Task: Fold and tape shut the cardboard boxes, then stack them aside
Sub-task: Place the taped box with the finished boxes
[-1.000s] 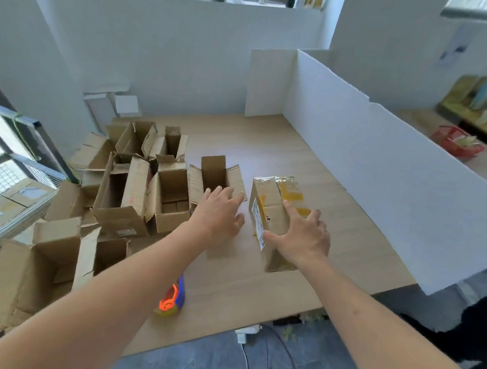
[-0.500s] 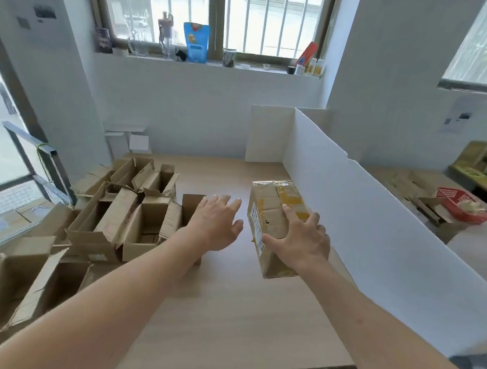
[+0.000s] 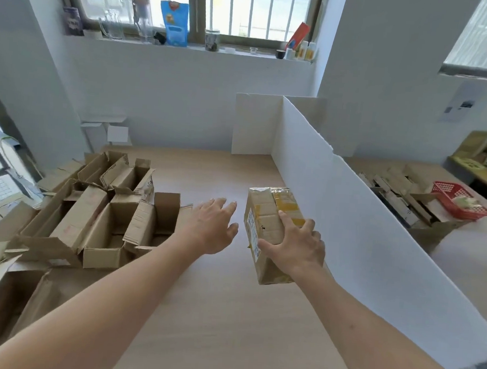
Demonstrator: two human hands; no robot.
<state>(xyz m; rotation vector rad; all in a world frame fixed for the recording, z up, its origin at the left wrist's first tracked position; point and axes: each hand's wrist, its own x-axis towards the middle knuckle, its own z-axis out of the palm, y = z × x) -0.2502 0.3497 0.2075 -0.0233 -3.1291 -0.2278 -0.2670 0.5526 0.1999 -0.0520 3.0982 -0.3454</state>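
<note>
A closed cardboard box (image 3: 266, 212) with tape and a white label on its side is held a little above the wooden table (image 3: 221, 312), close to the white divider. My right hand (image 3: 295, 245) grips the box from its near end, thumb on the left face and fingers over the top. My left hand (image 3: 212, 225) hovers with straight, spread fingers just left of the box, not touching it. A heap of open, unfolded cardboard boxes (image 3: 96, 214) lies on the left side of the table.
A white foam-board divider (image 3: 349, 220) runs along the table's right side. Beyond it sit more cardboard pieces (image 3: 403, 195) and a red basket (image 3: 457, 199). A windowsill (image 3: 188, 46) with bottles and a blue pouch is at the back wall.
The view has tilted up, bringing the window into sight and losing the tape dispenser. My right hand has lifted the box off the table; my left hand has come off it.
</note>
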